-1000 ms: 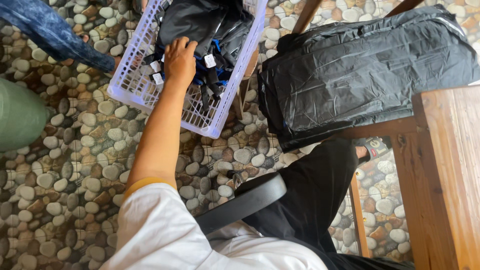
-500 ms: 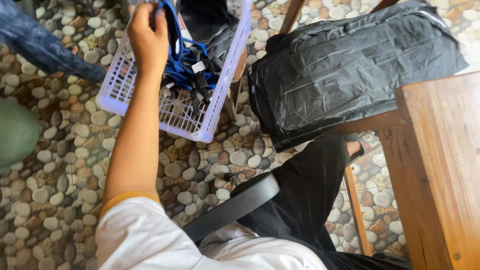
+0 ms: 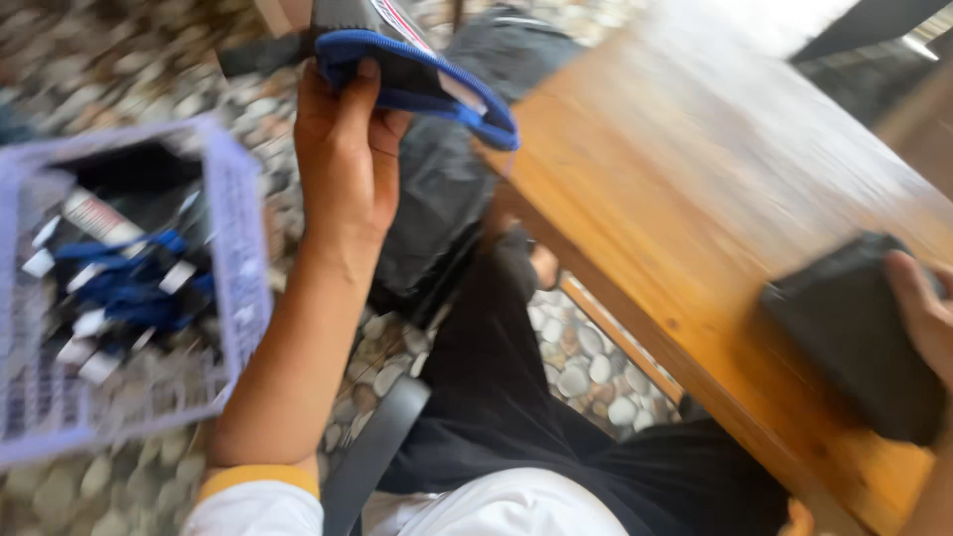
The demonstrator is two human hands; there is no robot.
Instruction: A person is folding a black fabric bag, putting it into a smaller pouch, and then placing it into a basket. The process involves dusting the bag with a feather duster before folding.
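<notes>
Left hand (image 3: 342,149) grips blue-edged pouch (image 3: 417,74) up high | right hand (image 3: 923,313) rests on black bundle (image 3: 854,333) on wooden worktop (image 3: 695,199) | basket (image 3: 233,248) beside

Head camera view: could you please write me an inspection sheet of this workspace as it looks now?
Surface: wooden table, bare where visible, blurred.
Job's things: dark pouch with blue edging held up; black folded item on the table.
Clutter: white basket on the floor with dark and blue items inside; black bag beside the table.
Grippers: left hand grips the pouch; right hand rests on the black folded item.
Cables: nothing seen.
Surroundings: pebble floor; chair armrest.
</notes>
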